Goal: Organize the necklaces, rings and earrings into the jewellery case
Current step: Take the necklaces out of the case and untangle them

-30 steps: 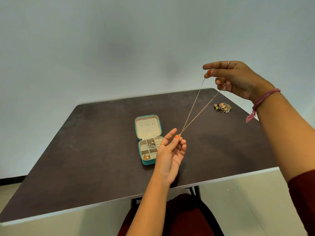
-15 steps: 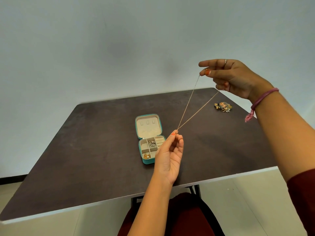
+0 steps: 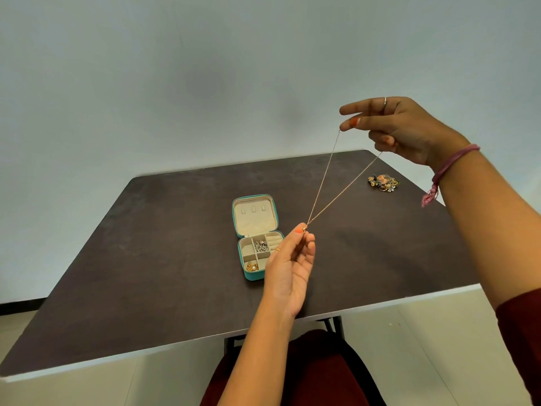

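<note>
The jewellery case [image 3: 257,238] sits open on the table [image 3: 146,259], so things can drop in. The left hand [image 3: 289,271] pinches the low end of the necklace [image 3: 328,194]. The right hand [image 3: 401,127] pinches the top ends up high, so the chain hangs straight, with no knots. More jewellery [image 3: 383,183] waits far right.

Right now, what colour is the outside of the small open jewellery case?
Teal outer shell on the small square jewellery case, cream lining inside; head view.
</note>
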Tool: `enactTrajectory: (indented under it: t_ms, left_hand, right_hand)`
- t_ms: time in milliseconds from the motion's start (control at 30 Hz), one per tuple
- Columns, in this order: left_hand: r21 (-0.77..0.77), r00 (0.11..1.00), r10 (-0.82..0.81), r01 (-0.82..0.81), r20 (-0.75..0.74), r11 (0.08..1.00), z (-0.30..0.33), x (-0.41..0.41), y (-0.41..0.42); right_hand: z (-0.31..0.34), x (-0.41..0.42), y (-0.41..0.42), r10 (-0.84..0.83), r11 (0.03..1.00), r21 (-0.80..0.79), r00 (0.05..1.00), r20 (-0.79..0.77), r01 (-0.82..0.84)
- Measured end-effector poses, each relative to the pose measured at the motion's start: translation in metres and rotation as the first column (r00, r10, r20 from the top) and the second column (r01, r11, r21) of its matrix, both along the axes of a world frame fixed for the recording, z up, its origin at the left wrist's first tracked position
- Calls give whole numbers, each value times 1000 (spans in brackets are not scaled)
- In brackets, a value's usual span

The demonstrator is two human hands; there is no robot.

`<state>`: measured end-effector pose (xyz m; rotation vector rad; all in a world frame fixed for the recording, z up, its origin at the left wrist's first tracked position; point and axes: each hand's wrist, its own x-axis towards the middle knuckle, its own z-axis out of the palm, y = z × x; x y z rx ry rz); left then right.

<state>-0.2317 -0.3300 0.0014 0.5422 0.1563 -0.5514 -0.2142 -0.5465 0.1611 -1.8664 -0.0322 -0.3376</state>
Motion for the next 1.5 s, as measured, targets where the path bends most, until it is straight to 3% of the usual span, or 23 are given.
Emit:
enactTrajectory:
  t_ms: [367,633,933,1233,1500]
  left_hand:
    - [101,982,44,-63,185,993,1,-2,2]
    - [-21,993,48,-46,108,999,5,-2,6]
    - [154,983,66,-93,174,984,3,2,2]
    - [198,983,43,-79,178,977,3,-2,6]
    - [206,975,98,-139,199,969,-4,-7,6]
  right_hand:
    - [4,-5,1,101,995,1,991,-86,-101]
    - [10,-8,2,158,986,-29,980,-121,-162]
    - [18,-10,9,208,971,-89,969,-133,-221]
    - [18,0,8,76,986,-149,997,7,-74]
    - [8,11,4,47,984,-170,999,6,-46]
